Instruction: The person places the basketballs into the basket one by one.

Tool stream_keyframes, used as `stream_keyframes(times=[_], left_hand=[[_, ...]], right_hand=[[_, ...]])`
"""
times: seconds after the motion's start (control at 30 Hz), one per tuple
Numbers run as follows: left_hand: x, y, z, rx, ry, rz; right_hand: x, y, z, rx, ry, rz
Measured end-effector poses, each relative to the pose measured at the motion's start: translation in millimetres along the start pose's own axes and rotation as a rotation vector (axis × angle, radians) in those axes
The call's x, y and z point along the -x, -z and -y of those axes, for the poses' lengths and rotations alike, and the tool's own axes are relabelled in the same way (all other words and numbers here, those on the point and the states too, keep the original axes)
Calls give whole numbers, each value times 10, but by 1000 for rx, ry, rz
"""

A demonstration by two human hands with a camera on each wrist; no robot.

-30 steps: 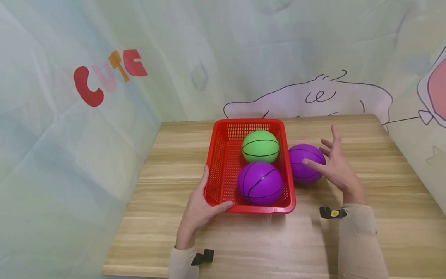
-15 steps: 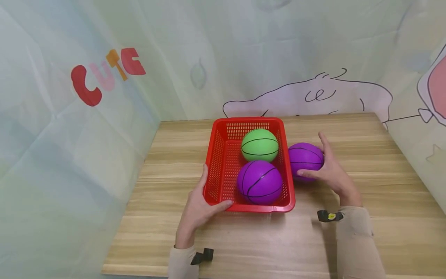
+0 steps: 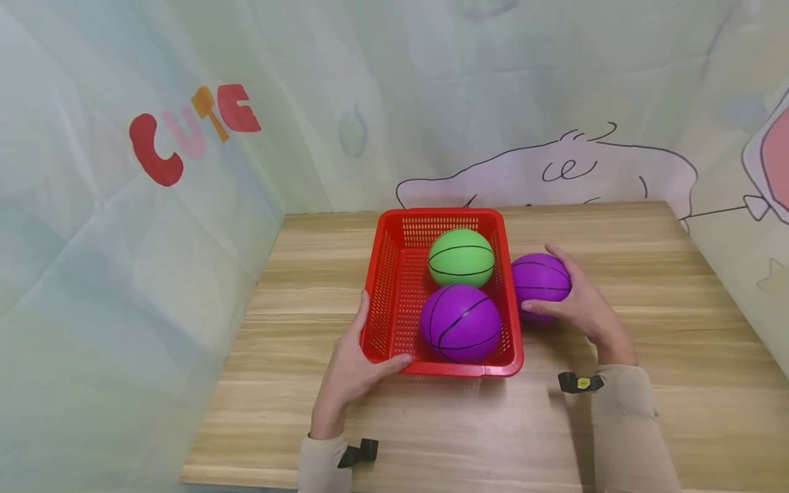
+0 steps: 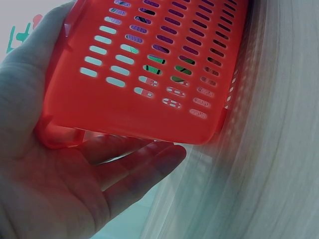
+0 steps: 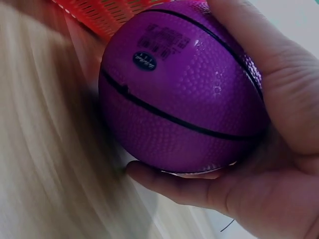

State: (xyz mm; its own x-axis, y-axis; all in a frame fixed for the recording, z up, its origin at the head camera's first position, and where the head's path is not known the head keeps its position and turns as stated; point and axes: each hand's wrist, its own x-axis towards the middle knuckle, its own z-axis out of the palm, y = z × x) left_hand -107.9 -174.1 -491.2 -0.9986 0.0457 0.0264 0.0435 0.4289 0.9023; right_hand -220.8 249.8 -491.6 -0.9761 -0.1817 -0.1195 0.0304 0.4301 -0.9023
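R hand (image 3: 579, 308) is wrapped round the loose purple ball (image 3: 541, 284), thumb under the near side, fingers over the far/right side; wrist view shows the palm cupping it firmly. Ball sits on the wooden table (image 3: 678, 383), just right of the red basket (image 3: 394, 274), prob. touching its right wall, though the contact spot is hidden by the ball itself. So from the grip the basket lies directly left, very near; a ball has no long axis to mind.

L hand (image 3: 351, 366) holds the basket's near-left corner, thumb up the left wall, fingers curled under the near rim. Inside: a green ball (image 3: 461, 257) at the far end, a second purple ball (image 3: 459, 323) at the near end, touching each other.

Wrist views are motion-blurred. Basket floor under the balls isn't visible.
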Motion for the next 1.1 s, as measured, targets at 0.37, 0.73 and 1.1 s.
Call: stream_keyframes(times=[0.37, 0.73, 1.1], left_hand=[[-2, -6, 13, 8, 1, 8], [-13, -10, 2, 17, -2, 11], [0, -10, -5, 43, 5, 8]], right_hand=[[12, 18, 54, 7, 2, 31], [28, 36, 119, 54, -29, 47], [59, -25, 129, 30, 12, -12]])
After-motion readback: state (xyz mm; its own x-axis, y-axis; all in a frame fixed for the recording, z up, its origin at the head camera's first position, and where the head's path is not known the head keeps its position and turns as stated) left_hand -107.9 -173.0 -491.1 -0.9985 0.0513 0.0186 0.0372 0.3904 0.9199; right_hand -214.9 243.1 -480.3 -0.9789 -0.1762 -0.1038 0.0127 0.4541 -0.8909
